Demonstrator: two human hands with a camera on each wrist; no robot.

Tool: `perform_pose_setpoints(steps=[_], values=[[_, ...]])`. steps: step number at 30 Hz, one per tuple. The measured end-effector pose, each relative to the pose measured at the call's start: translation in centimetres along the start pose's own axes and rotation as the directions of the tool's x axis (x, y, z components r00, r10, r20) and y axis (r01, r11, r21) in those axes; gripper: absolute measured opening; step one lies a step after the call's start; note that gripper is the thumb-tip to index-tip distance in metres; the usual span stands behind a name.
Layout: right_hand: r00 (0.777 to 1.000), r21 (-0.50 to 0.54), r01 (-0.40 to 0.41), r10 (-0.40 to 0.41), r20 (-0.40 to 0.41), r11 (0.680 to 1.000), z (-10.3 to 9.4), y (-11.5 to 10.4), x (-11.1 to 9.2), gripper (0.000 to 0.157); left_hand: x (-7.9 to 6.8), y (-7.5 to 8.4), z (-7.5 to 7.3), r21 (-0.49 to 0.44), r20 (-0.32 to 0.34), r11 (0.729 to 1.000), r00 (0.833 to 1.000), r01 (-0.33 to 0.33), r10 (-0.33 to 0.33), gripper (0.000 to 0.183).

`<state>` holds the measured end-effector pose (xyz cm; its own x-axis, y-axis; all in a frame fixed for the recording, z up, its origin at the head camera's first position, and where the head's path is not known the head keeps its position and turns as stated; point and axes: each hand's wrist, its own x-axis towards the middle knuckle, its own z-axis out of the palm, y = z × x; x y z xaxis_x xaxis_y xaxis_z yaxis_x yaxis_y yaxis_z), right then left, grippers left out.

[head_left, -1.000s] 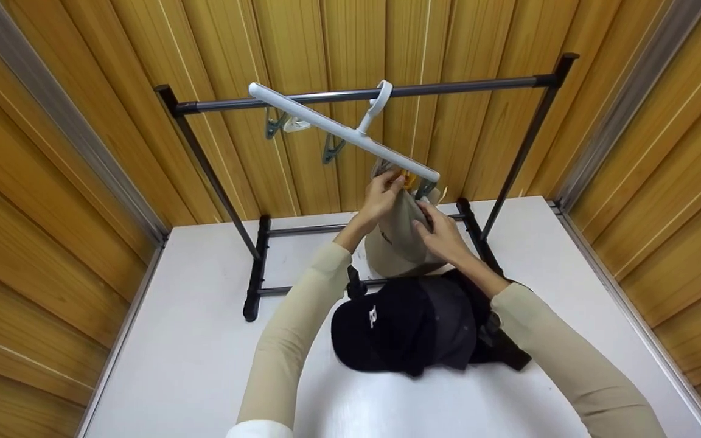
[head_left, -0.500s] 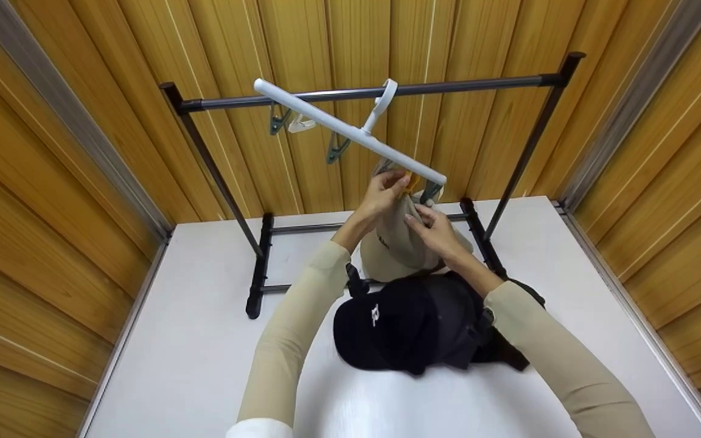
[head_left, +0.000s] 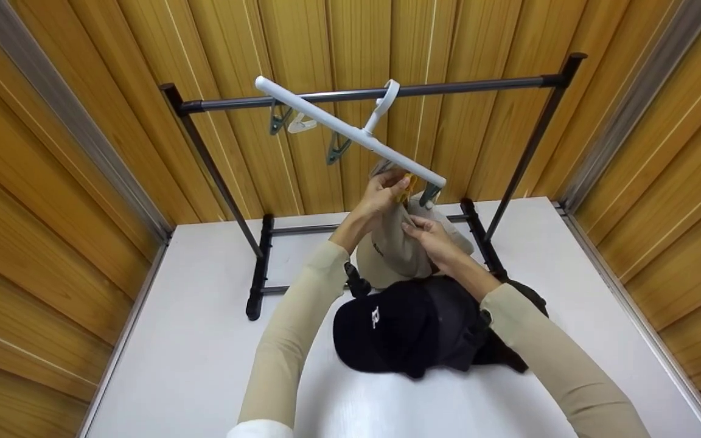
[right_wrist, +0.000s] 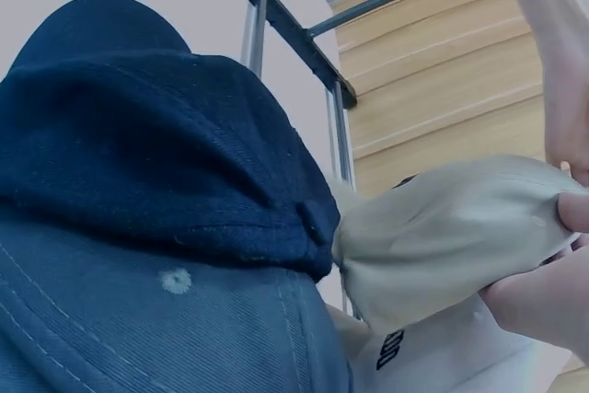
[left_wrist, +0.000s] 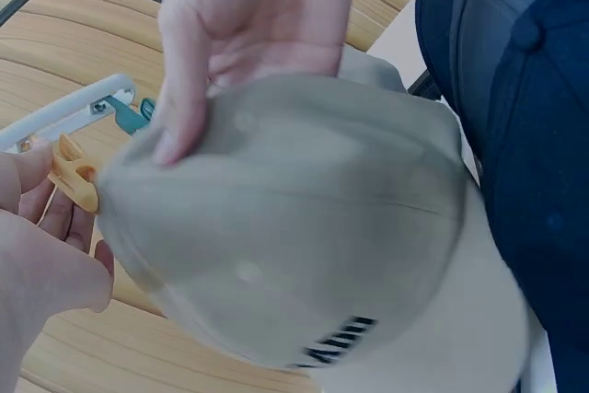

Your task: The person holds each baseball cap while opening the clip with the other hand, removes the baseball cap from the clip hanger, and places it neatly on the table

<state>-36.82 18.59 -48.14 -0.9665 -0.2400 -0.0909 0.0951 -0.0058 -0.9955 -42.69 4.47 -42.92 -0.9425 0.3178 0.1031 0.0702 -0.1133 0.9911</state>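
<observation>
The left hand (head_left: 381, 199) pinches an orange clip (left_wrist: 74, 174) below the low end of the tilted white hanger (head_left: 320, 120); the clip meets the beige cap's edge. The right hand (head_left: 439, 242) grips the beige cap (head_left: 396, 249) between thumb and fingers, its brim lowermost, beneath the hanger. The hanger hooks over the rack (head_left: 478, 87), a green clip (head_left: 429, 194) just beside the orange one. Dark caps (head_left: 399, 328) lie on the counter (head_left: 204, 365), nearer the person.

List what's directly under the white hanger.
Green clips, a white clip, an orange clip and, lower, a beige cap. The left hand partly covers the orange clip; anything behind is hidden.
</observation>
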Motion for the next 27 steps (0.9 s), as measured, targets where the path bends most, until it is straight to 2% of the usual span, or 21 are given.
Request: perform_pose_setpoints(steps=[9,13,15,18,21,24,27], values=[[1.000,0.004,-0.009,0.009,0.021,1.000,0.7,0.8,0.0,0.048,-0.2,-0.8,-0.3,0.094,-0.033,0.996,0.999,0.000,0.003,0.040],[1.000,0.021,-0.011,0.010,0.011,1.000,0.7,1.0,0.2,0.048,-0.5,-1.3,-1.3,0.206,-0.043,0.978,0.998,-0.037,0.047,0.042],[1.000,0.035,-0.005,0.005,-0.004,0.999,0.6,0.9,0.3,0.048,-0.9,-1.4,-2.1,0.312,-0.051,0.948,0.996,-0.052,0.072,0.042],[0.999,0.076,-0.008,0.011,-0.043,0.997,0.6,0.7,0.5,0.047,-1.6,-1.5,-3.9,0.464,-0.066,0.884,0.993,-0.061,0.103,0.042],[0.998,0.158,-0.030,0.039,-0.055,0.987,0.5,0.2,0.8,0.050,-2.5,-1.7,-6.0,0.562,-0.078,0.825,0.989,-0.063,0.129,0.041],[0.996,0.288,-0.072,0.085,-0.033,0.955,0.2,-0.3,1.0,0.054,-3.7,-2.0,-8.3,0.624,-0.080,0.778,0.985,-0.070,0.153,0.042],[0.992,0.398,-0.102,0.121,-0.023,0.912,-0.1,-1.0,1.3,0.055,-5.1,-2.4,-10.6,0.691,-0.091,0.719,0.977,-0.077,0.192,0.046]])
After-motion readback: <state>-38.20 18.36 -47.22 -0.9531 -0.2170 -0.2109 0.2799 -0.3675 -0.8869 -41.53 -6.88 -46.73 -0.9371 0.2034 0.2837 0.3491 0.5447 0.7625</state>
